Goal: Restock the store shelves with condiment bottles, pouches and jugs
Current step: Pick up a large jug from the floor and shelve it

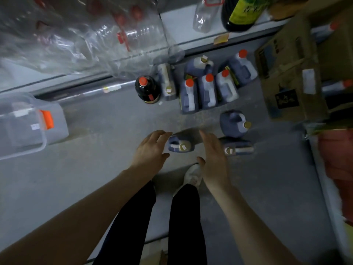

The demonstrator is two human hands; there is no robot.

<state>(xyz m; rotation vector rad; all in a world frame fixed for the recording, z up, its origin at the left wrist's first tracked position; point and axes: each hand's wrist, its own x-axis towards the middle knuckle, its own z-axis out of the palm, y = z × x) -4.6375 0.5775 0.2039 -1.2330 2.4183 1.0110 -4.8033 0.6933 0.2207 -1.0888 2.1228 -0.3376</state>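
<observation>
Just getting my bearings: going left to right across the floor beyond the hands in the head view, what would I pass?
A clear plastic bin with an orange latch → dark bottle with a red cap → grey jug with a pale cap → row of three red-capped jugs → cardboard box.

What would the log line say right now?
left hand: open; right hand: open; target: gold-capped jug between hands, on floor; grip: none

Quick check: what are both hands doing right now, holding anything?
Left hand: open, holding nothing, next to the gold-capped jug.
Right hand: open, holding nothing.
</observation>
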